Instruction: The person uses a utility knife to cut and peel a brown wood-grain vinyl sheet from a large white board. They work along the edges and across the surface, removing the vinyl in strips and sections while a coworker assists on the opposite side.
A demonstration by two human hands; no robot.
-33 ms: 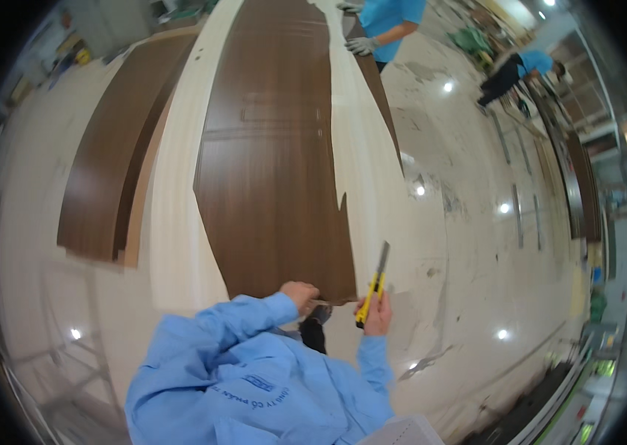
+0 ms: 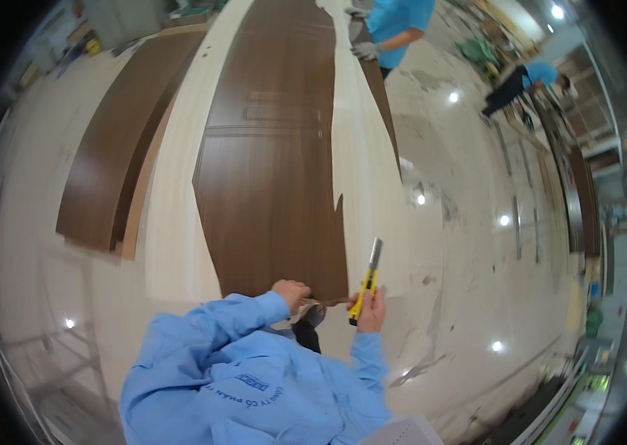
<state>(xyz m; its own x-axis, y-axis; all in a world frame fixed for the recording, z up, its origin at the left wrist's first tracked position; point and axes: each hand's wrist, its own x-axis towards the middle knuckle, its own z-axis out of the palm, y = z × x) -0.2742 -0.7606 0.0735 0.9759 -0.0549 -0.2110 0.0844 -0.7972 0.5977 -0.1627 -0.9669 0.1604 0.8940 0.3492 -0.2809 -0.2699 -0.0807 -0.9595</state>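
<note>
A long brown wood-look panel (image 2: 273, 193) with moulded lines stretches away in front of me, between pale areas with uneven, jagged borders. At its near end, my left hand (image 2: 291, 294) is closed on the edge, fingers curled over it. My right hand (image 2: 370, 313) grips a yellow utility knife (image 2: 364, 295) beside the near right corner, the blade pointing up and away. Whether the right fingertips touch the panel's corner I cannot tell. The pale sheet (image 2: 369, 200) lies along the right side of the brown surface.
Another brown panel (image 2: 117, 141) lies to the left. Across the far right side, a co-worker's gloved hand (image 2: 367, 50) rests near a narrow brown strip (image 2: 380, 104). A second person (image 2: 528, 81) bends over panels (image 2: 576, 185) farther right. Metal bars (image 2: 517, 230) lie on the glossy floor.
The whole view has shifted slightly, with the panel's near end a little farther left. Both hands keep their grips and places at the near edge.
</note>
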